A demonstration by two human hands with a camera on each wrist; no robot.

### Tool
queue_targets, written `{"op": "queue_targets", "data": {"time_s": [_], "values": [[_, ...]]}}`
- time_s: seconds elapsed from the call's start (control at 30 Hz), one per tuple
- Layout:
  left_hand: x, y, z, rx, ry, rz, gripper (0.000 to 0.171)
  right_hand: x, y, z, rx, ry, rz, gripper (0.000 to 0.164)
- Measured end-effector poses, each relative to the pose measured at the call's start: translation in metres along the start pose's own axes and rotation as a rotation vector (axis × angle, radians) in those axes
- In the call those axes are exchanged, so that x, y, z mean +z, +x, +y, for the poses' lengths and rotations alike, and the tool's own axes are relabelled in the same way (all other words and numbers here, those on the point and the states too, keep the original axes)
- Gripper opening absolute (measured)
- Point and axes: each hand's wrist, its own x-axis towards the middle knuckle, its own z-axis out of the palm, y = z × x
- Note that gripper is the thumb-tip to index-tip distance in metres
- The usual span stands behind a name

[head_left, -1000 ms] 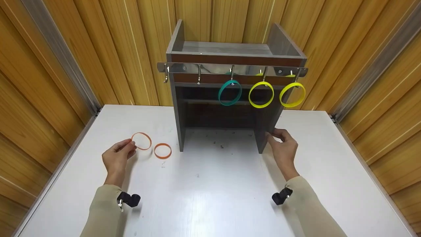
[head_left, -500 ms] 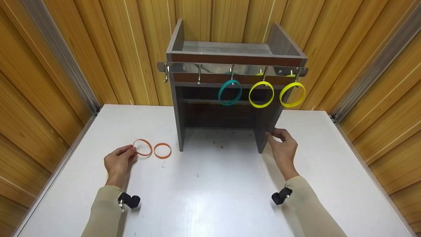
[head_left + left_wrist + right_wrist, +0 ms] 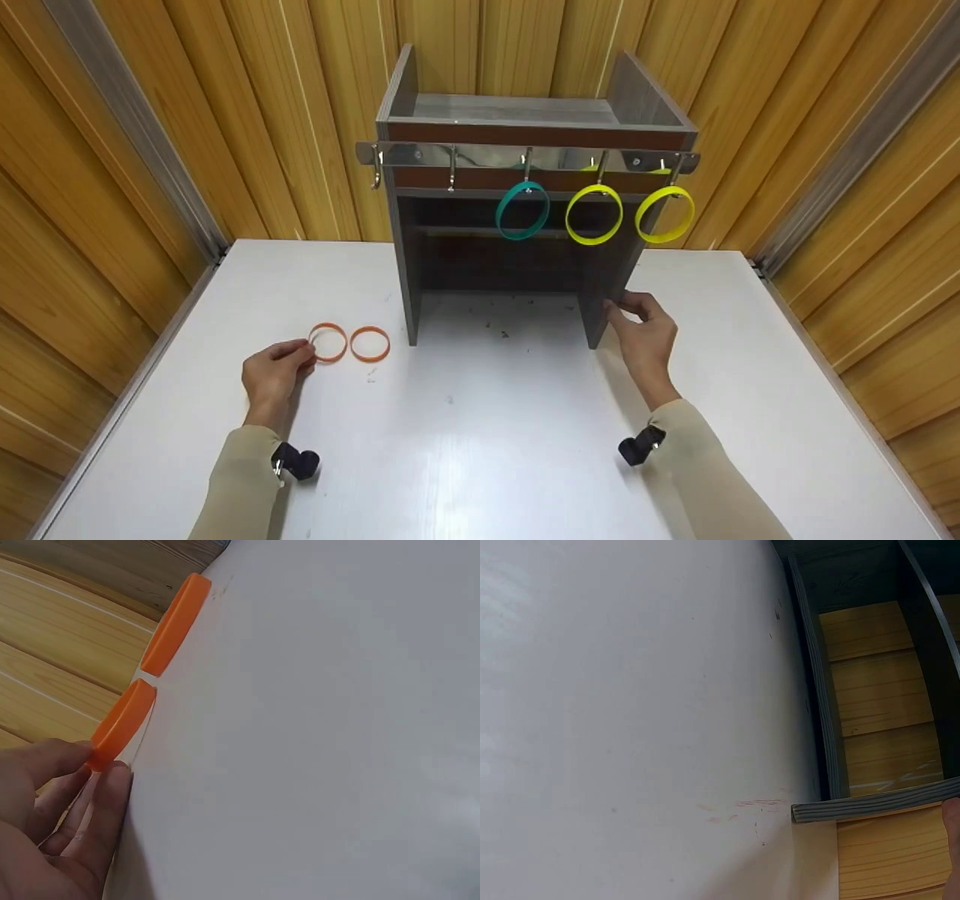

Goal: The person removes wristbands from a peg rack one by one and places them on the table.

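In the head view, my left hand (image 3: pixel 271 377) pinches an orange ring (image 3: pixel 328 343) by its near-left rim. This ring lies low at the white tabletop, beside a second orange ring (image 3: pixel 370 344). The left wrist view shows thumb and fingers on the rim of the held ring (image 3: pixel 124 725). My right hand (image 3: pixel 646 339) grips the lower front edge of the right side panel of a grey wooden shelf (image 3: pixel 405 285). Only a bit of that hand shows in the right wrist view. A teal ring (image 3: pixel 500 217) and two yellow rings (image 3: pixel 569 223) hang from the hook rail.
The metal hook rail (image 3: pixel 491 157) spans the shelf's front; its two leftmost hooks (image 3: pixel 452 171) carry no ring. Wood-patterned walls (image 3: pixel 112 150) enclose the white table (image 3: pixel 480 442) at the back and sides. Dark specks lie on the tabletop below the shelf.
My left hand has lowered the orange ring and brought it toward me, from tilted and raised to lying beside the other orange ring. My right hand stays on the panel.
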Motion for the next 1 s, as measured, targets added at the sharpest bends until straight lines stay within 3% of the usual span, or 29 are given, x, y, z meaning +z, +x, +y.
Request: {"op": "queue_targets", "data": {"time_s": [0.33,0.53,0.7,1.0], "values": [[0.0,-0.004,0.001,0.013,0.142,0.036,0.029,0.001,0.0,-0.002,0.015,-0.002,0.005,0.017],[0.0,-0.01,0.004,0.099,0.192,0.066,0.028,0.001,0.0,-0.001,0.015,-0.02,0.0,0.018],[0.012,-0.016,0.018,0.207,0.132,0.065,0.026,0.001,-0.001,-0.001,0.003,-0.018,0.001,0.017],[0.044,-0.042,0.059,0.367,0.043,-0.035,0.026,0.0,-0.001,-0.003,0.002,-0.039,-0.005,0.019]]}}
